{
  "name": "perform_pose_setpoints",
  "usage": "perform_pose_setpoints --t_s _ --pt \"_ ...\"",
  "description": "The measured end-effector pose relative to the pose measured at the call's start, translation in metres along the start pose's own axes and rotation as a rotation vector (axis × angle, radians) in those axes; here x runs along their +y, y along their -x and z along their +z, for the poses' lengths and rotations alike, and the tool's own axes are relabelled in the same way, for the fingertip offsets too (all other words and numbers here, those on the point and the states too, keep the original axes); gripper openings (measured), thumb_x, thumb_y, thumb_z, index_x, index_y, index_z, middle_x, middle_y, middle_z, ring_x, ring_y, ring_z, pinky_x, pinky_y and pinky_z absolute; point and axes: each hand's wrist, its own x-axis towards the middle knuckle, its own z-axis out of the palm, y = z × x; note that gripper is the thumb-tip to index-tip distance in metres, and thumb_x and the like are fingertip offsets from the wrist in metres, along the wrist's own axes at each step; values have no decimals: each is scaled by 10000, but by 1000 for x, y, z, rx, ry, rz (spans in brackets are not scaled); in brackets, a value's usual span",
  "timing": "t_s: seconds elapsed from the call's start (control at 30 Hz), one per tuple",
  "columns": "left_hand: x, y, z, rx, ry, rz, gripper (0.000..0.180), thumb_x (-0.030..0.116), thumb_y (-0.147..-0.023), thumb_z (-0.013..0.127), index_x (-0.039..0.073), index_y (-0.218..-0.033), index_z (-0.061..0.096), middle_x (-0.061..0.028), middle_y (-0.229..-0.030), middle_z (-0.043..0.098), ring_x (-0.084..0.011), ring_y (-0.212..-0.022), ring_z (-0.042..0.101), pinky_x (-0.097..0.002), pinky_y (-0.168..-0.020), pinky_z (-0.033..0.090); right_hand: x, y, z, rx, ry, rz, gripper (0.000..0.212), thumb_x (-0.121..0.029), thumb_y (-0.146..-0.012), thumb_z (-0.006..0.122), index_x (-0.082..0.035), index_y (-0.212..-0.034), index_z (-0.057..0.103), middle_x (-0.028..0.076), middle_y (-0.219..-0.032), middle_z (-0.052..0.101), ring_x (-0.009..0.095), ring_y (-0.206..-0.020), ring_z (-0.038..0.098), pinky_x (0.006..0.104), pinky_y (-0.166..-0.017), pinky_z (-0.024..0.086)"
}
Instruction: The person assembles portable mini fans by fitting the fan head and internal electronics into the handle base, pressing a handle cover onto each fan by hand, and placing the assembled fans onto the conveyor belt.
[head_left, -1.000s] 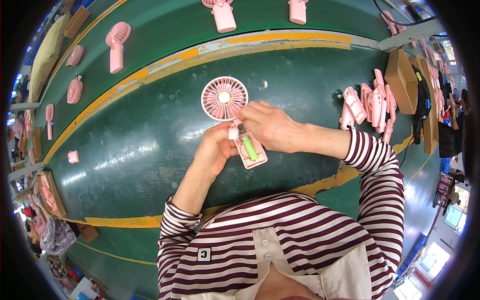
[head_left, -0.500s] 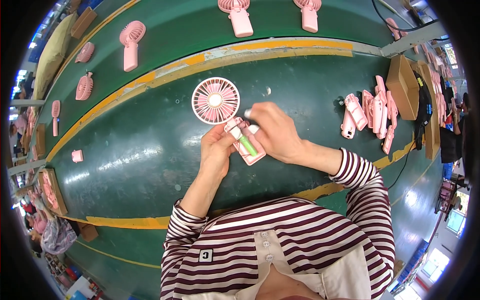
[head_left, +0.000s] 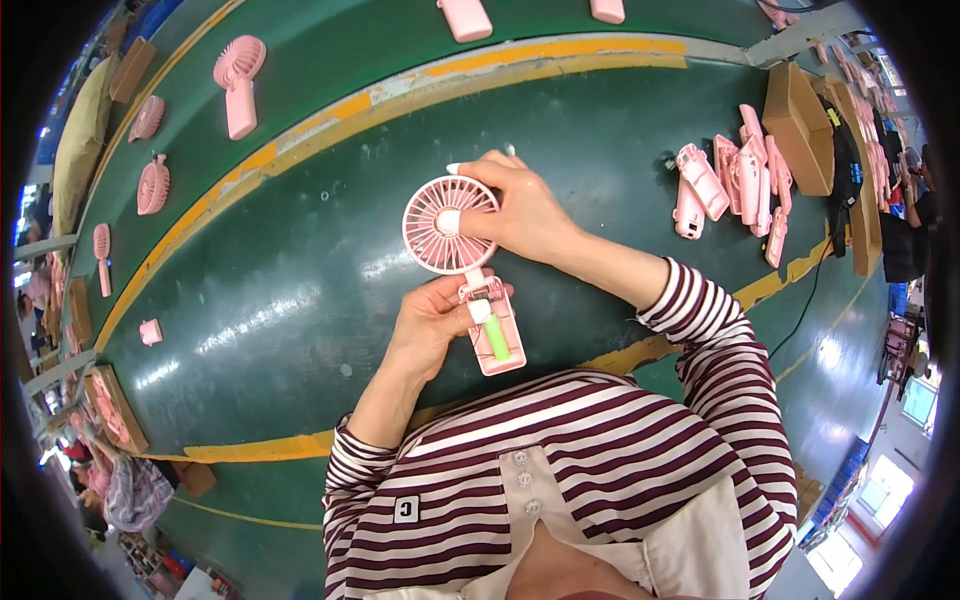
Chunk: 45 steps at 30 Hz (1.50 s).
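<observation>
A pink handheld fan (head_left: 425, 232) is between my two hands, its round grille at the far end and its handle pointing toward me. The handle lies uncovered, showing a green battery cell (head_left: 497, 338), thin wires and a small circuit board. My left hand (head_left: 428, 322) pinches the handle from the left, just below the neck. Around the right side of the grille is my right hand (head_left: 525, 212), its thumb over the hub and its fingers behind the rim.
Several pink handle shells (head_left: 752, 185) lie heaped at the right, beside an open cardboard box (head_left: 800, 130). Beyond the yellow edge strip, more pink fans (head_left: 240, 85) rest on a green surface. A small pink piece (head_left: 151, 332) sits at the left, near another box (head_left: 115, 408) of pink parts.
My right hand has gone from the handle up to the grille and grips it. The fan has turned more upright and come slightly toward me, my left hand still holding the handle.
</observation>
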Motion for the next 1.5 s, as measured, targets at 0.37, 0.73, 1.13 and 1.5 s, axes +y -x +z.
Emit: perform_pose_setpoints --t_s 0.37,0.73,1.13,1.5 --pt "-3 38 17 -5 -132 -131 272 26 -800 584 -22 -1068 578 -79 -966 632 -104 -799 589 -229 -666 485 -25 49 -20 -50 -178 -169 557 -113 -677 700 5 -1171 471 143 -1109 456 233 -959 513 305 -816 421" --pt "-4 43 20 -37 -132 -176 240 20 -795 574 -52 -1024 582 -160 -1014 614 -193 -879 612 -286 -775 495 -20 55 -18 -133 -321 -135 565 -126 -681 704 33 -1161 449 154 -1054 484 236 -924 508 301 -783 427" --pt "-9 21 8 148 -19 171 199 -11 -793 538 -74 -971 599 -151 -918 635 -196 -826 615 -292 -755 487 -28 27 -17 -69 -244 -152 623 -71 -704 651 18 -1247 359 160 -1138 471 251 -997 516 326 -843 426" --pt "17 4 -5 360 75 430 199 45 -812 558 -53 -982 592 -91 -864 635 -114 -704 601 -225 -599 487 -32 67 14 -43 -645 -9 562 85 -774 393 -23 -1316 288 157 -1173 523 239 -1067 523 336 -900 396"
